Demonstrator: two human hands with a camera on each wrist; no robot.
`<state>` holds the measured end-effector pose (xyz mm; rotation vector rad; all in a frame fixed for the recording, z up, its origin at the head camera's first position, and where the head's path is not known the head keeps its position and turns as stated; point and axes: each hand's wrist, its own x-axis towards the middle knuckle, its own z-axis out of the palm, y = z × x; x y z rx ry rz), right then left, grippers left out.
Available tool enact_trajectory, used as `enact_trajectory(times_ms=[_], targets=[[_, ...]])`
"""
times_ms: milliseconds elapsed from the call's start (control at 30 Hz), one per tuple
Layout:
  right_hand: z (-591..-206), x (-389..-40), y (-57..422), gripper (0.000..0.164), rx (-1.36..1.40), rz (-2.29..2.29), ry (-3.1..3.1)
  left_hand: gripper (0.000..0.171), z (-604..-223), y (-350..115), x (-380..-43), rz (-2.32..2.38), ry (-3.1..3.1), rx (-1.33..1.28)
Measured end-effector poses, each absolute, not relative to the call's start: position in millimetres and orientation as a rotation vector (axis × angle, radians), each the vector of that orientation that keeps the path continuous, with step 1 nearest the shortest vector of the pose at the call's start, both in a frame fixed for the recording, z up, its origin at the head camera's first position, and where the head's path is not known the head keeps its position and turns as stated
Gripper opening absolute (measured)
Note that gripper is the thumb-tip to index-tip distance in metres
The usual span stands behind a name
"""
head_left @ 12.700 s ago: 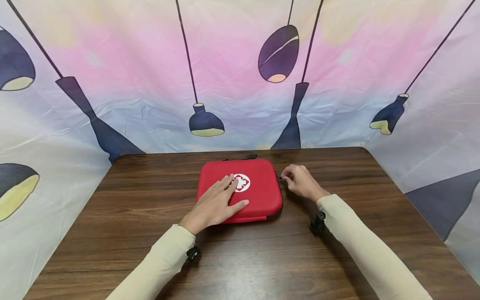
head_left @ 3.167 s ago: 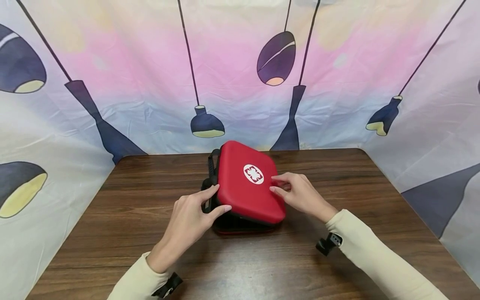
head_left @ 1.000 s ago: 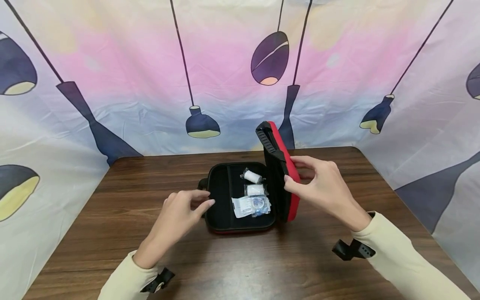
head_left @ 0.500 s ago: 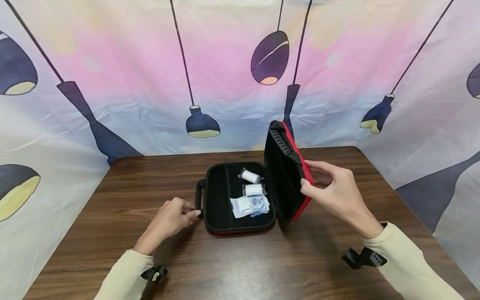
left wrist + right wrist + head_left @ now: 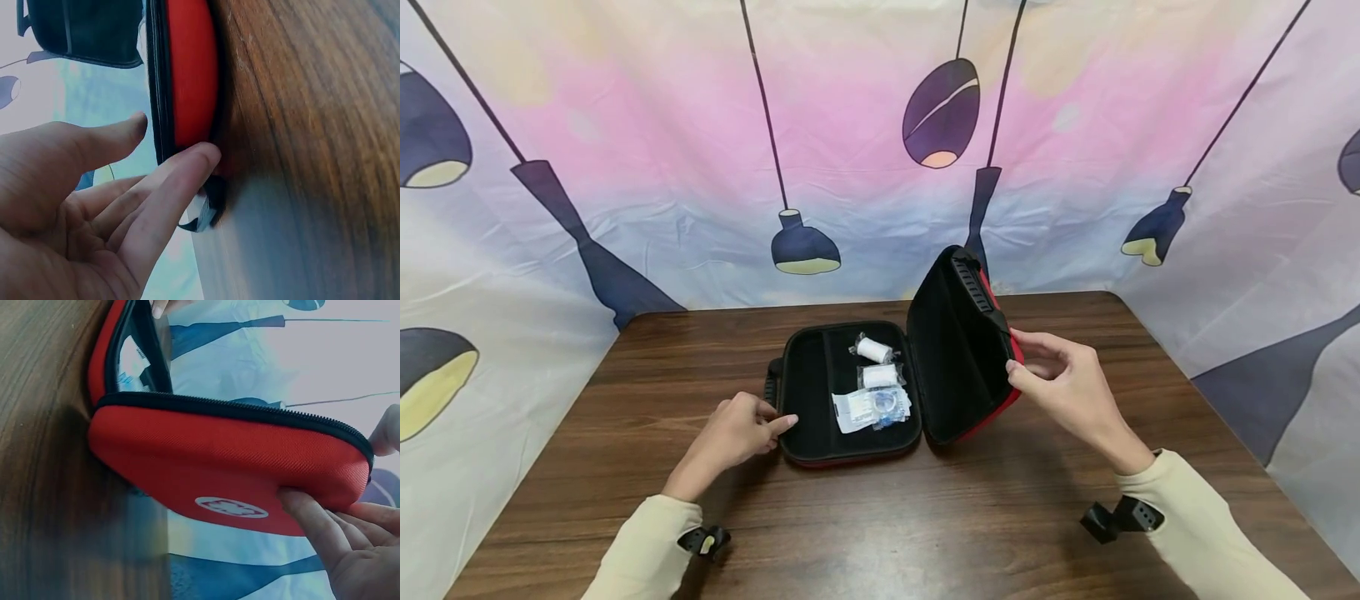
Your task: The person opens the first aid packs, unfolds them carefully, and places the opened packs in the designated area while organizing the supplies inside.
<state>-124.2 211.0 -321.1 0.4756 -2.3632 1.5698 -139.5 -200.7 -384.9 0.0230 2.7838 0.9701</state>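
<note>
While my right hand (image 5: 1071,385) grips lid (image 5: 955,358) by edge, lid stands tilted up; my left hand (image 5: 730,437), unclenched, rests fingers against side of case (image 5: 808,392), near corner. Case bottom flat on table (image 5: 662,367); white rolls (image 5: 876,350), packets (image 5: 853,412) inside. Step, in my judgement: opening case. Next move calls for lowering lid rightward to table, then letting go.
</note>
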Motion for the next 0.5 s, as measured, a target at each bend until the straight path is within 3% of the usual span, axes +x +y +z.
enact_trajectory(times_ms=[100,500], targets=[[-329,-130,223,0.036,0.437,1.601,-2.375,0.048,-384,-196,-139,0.916,2.822,-0.009],[-359,-148,281,0.04,0.307,1.767,-2.464,0.036,-382,-184,-135,0.891,2.859,-0.147]])
